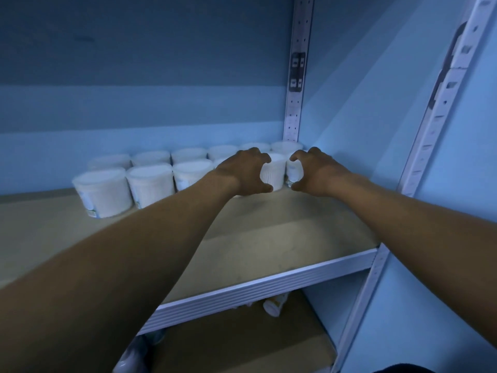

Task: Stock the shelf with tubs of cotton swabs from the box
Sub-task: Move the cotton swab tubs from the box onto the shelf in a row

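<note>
Two rows of white tubs of cotton swabs (149, 181) stand along the back of the tan shelf board (269, 238). Both my arms reach far in toward the right end of the rows. My left hand (246, 172) is curled in a C shape with fingers and thumb apart, right in front of one tub (275, 170). My right hand (317, 173) mirrors it beside the neighbouring tub (293, 170) near the corner. Neither hand visibly clamps a tub. The box is out of view.
A perforated metal upright (295, 90) stands at the back corner, and another upright (430, 130) at the front right. The shelf's white front rail (269, 286) crosses below my arms. On the lower shelf lies a small white container (273, 305). Blue walls enclose the shelf.
</note>
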Available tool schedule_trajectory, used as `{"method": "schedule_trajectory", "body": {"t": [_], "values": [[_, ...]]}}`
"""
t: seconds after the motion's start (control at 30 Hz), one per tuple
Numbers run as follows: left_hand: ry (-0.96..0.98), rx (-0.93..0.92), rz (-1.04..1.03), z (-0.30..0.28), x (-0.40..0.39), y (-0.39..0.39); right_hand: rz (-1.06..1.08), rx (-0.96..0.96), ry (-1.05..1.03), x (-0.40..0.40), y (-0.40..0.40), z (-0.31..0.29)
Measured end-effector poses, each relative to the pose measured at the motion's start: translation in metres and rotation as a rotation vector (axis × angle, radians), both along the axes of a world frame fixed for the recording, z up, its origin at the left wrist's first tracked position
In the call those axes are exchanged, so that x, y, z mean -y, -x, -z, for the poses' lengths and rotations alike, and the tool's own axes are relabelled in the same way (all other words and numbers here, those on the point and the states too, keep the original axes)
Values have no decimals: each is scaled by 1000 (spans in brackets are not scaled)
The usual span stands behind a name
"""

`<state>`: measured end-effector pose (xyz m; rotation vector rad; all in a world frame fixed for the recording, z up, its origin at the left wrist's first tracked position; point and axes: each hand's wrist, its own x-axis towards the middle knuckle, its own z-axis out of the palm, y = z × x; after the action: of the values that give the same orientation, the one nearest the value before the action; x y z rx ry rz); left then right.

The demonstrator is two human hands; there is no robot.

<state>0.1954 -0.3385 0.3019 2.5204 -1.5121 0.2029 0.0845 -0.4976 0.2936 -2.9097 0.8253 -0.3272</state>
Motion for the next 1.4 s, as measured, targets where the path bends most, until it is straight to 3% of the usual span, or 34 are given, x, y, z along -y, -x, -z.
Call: {"method": "schedule_trajectory", "body": {"t": [0.87, 1.4], "values": [[-131, 64, 10, -2, 85, -47, 3, -48, 103, 48, -46, -8], [-161, 113, 55, -16, 78, -27, 47, 15, -41, 47, -30, -15]]}}
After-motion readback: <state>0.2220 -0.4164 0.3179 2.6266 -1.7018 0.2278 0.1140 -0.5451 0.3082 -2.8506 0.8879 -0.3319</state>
